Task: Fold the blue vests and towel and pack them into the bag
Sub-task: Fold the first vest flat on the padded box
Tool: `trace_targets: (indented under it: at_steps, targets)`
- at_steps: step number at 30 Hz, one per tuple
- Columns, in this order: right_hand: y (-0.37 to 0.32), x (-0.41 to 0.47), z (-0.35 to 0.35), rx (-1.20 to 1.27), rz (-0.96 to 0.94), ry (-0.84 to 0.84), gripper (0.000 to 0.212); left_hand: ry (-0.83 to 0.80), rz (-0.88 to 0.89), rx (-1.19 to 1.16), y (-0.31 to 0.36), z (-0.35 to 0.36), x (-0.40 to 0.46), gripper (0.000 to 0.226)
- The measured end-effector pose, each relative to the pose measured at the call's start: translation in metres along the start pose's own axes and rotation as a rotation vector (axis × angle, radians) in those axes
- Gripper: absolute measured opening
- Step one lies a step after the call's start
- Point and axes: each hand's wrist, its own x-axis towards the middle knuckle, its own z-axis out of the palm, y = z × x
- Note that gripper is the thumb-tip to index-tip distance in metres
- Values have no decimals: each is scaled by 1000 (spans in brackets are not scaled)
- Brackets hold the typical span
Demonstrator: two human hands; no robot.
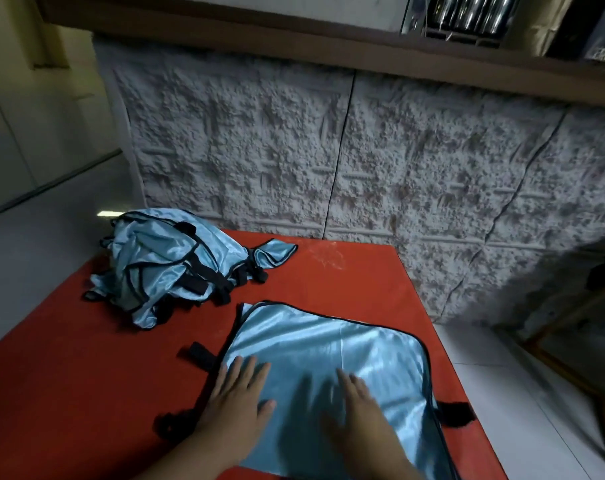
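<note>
Two hands are lying flat on a blue vest (332,368) spread out on the near part of a red table (346,271). The left hand (237,401) is pressing palm down on the vest's left edge, fingers straight and slightly spread, gripping nothing. The right hand (358,407) is resting palm down nearer the middle of the cloth, fingers straight and pointing away from the person; it is somewhat blurred, and it too is holding nothing. The vest is lying smooth and shiny, edged in black piping, with black straps (200,353) sticking out past its left side and another black strap (455,414) poking out at its right side near the table's edge. Its near end is running out of view at the bottom.

A pile (169,263) of more blue vests is sitting crumpled at the table's far left corner, well apart from the flat one, with black straps and trim tangled through it and one corner of cloth trailing to the right. Behind the table a rough white textured wall (363,150) is standing, and pale floor tiles (502,393) are showing to the right of the table.
</note>
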Motion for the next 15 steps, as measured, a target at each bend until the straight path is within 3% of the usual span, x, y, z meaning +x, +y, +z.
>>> trace_targets:
  at_steps: [3, 5, 7, 9, 13, 15]
  targets:
    - [-11, -36, 27, -49, -9, -182, 110, 78, -98, -133, 4, -27, -7, 59]
    - [-1, -50, 40, -85, -84, -155, 92, 115, -265, -125, 3, -42, -20, 52]
    - [12, -54, 52, -132, -134, -166, 57, 13, -476, -173, 0, -51, -38, 51]
    - [-15, -55, 29, -148, -106, -218, 42, -85, -572, -200, -7, -46, -50, 53]
    - [-44, -23, -2, -81, -7, -279, 34, -79, -541, -138, -23, -42, -56, 47]
    - [-59, 5, -11, -25, -1, -231, 36, -117, -547, -184, -30, -46, -53, 49]
